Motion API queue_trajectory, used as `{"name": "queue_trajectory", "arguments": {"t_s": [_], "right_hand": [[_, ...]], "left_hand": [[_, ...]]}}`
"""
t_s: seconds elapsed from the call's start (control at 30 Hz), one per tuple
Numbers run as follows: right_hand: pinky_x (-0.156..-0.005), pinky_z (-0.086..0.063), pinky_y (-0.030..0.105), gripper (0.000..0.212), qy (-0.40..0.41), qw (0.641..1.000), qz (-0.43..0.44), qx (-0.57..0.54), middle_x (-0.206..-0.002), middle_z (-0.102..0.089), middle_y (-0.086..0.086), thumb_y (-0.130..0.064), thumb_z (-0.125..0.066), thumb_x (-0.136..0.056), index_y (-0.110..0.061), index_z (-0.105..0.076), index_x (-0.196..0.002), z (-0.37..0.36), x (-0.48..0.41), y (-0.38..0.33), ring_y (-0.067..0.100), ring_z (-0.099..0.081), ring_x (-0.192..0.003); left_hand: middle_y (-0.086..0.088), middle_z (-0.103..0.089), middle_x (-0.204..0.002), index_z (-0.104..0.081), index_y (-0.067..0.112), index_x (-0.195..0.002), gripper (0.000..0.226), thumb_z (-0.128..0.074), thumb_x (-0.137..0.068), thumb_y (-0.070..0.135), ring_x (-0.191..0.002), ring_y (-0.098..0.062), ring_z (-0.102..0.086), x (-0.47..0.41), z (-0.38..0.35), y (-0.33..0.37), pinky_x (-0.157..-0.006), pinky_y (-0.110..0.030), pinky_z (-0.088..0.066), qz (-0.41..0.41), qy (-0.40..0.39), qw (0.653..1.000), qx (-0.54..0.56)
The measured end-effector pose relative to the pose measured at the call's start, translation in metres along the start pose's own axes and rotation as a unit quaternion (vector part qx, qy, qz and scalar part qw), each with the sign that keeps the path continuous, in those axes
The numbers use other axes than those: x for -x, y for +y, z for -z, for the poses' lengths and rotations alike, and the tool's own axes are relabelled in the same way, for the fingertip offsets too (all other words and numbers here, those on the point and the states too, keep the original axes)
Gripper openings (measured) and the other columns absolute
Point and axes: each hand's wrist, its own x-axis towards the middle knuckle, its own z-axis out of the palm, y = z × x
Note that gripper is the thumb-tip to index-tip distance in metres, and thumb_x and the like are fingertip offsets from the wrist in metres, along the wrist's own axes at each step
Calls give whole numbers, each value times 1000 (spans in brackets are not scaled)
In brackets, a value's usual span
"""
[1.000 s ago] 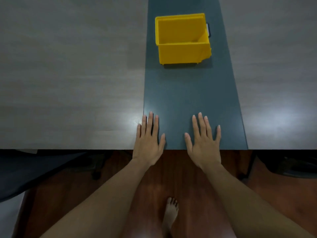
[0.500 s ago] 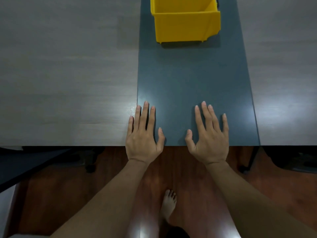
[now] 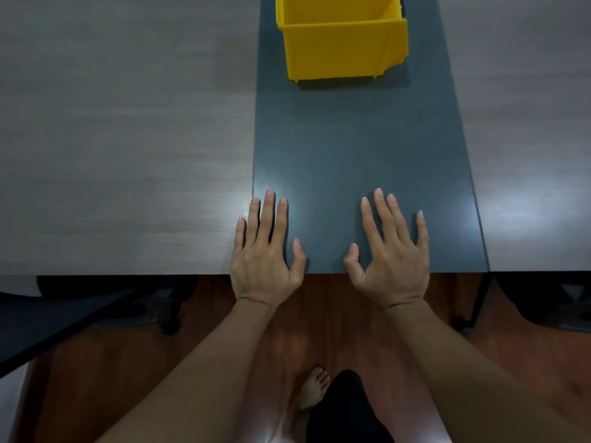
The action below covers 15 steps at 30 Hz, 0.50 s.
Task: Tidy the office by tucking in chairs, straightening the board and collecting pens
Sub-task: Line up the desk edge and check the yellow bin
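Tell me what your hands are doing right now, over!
Left hand and right hand flat, open, empty on dark grey table strip. Yellow plastic bin ahead, untouched. No pens visible. Nothing in the way.

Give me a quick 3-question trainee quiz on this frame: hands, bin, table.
1. True or false: the left hand and the right hand both lie flat and empty on the table.
2. Which panel carries the yellow bin? A) dark centre strip B) grey wood top
3. Fill in: under the table's left edge shows a dark ____.

Key: 1 true; 2 A; 3 chair.
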Motion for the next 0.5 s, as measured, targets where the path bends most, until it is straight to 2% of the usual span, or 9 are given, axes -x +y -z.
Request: {"name": "queue_trajectory", "arguments": {"t_s": [0.5], "right_hand": [[-128,-21,62,83,13,1000,-9,-6,-178,-23,4,-52,-50,-94,-20,-33,-168,-9,-39,-3,20,-24,-165]], "left_hand": [[0,-10,-182,-17,25,-173,78,-43,-103,48,-169,-22,-7,-42,-1,-6,-135,-48,-17,-5,14,1000,-2]]}}
